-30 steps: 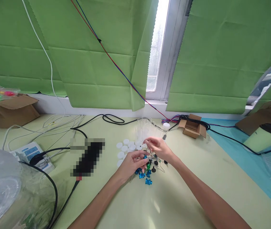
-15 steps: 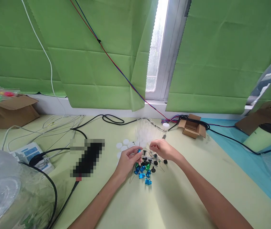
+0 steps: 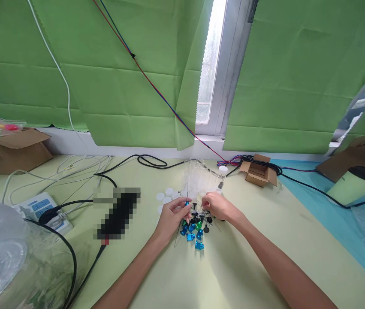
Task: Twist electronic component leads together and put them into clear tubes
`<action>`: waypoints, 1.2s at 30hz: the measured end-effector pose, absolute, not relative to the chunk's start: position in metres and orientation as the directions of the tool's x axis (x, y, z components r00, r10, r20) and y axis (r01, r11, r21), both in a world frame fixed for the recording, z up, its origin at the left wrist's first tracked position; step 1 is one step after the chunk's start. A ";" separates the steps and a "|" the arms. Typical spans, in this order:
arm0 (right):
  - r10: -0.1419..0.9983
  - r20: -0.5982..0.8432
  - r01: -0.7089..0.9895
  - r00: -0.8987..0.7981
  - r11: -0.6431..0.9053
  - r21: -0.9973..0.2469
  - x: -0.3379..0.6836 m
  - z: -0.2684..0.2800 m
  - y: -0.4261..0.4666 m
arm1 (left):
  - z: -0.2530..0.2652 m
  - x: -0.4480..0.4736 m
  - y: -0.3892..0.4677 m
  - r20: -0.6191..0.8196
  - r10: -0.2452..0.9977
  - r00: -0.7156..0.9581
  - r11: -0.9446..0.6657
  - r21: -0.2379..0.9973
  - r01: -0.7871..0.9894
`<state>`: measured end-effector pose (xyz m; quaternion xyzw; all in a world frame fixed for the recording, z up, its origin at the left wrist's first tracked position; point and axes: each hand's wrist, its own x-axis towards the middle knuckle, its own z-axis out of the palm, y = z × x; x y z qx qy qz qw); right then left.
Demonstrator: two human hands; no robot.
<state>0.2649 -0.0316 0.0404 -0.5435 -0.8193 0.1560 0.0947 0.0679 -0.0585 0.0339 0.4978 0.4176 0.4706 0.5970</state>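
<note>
My left hand (image 3: pixel 176 210) pinches a small blue metal fitting (image 3: pixel 187 203) between thumb and fingers, with a thin wire standing upright out of it. Across from it, my right hand (image 3: pixel 216 206) reaches down at the back right of a pile of small parts, its fingertips pressed together. What those fingers hold, if anything, is hidden. In the pile lie thin metal pins, black round-headed knobs (image 3: pixel 206 229), green fittings (image 3: pixel 198 225) and several blue fittings (image 3: pixel 199 245) towards the front.
Clear plastic tubes (image 3: pixel 198 180) stand behind the hands, beside white round caps (image 3: pixel 169 192). A small open carton (image 3: pixel 257 174) sits back right. To the left are a power strip (image 3: pixel 42 210), black cables and a large clear plastic container (image 3: pixel 2 253). A green tumbler (image 3: pixel 356 186) is far right.
My right hand has come down a little, lower into the back of the pile, and its fingers have drawn in. The left hand keeps its hold on the blue fitting.
</note>
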 end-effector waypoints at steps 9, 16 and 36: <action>0.920 -0.057 0.883 -0.388 0.353 -0.307 0.263 0.043 -0.035 | 0.036 0.069 -0.060 -0.040 0.977 0.209 0.070 0.988 -0.138; 0.911 -0.071 0.884 -0.406 0.372 -0.284 0.264 0.041 -0.033 | 0.035 0.069 -0.060 -0.044 0.979 0.199 0.074 0.987 -0.144; 0.914 -0.084 0.917 -0.396 0.389 -0.083 0.259 0.039 -0.040 | 0.032 0.070 -0.059 -0.047 0.977 0.206 0.080 0.984 -0.156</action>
